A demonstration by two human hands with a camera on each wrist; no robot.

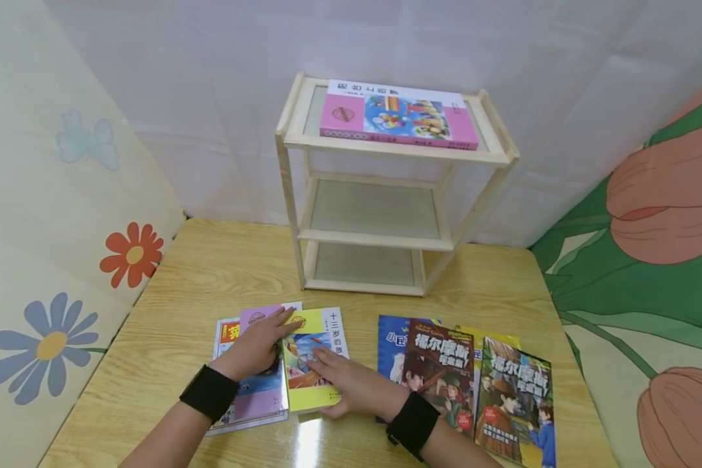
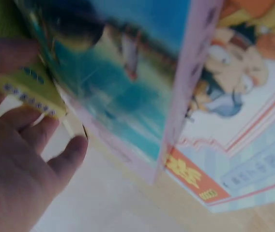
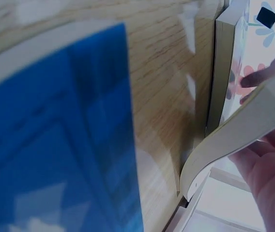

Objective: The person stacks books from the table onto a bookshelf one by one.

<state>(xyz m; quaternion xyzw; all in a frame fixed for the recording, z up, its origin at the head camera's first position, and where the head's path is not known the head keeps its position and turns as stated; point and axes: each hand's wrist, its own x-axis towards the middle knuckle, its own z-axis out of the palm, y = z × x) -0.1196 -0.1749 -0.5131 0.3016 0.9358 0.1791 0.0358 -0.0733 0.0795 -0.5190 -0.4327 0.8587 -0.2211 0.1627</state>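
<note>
Both hands are at a yellow-and-white book (image 1: 311, 391) on the wooden table. My left hand (image 1: 256, 343) reaches across its upper left edge, fingers on the cover; in the left wrist view a yellow book edge (image 2: 33, 104) shows between thumb and fingers. My right hand (image 1: 353, 380) grips the book's lower right side, fingers over the cover and thumb at the edge. The right wrist view shows a curved book edge (image 3: 234, 130) between thumb and fingers. A purple book (image 1: 261, 400) lies under my left hand, overlapping a comic book with a red title (image 1: 229, 331).
Right of my hands lie several books: a blue one (image 1: 389, 331), a brown one (image 1: 439, 354), a yellow one (image 1: 506, 339) and a dark green one (image 1: 517, 403). Behind stands a three-tier wooden shelf (image 1: 377, 244) with a thick pink book (image 1: 342, 116) on top. Printed cloth flanks the table.
</note>
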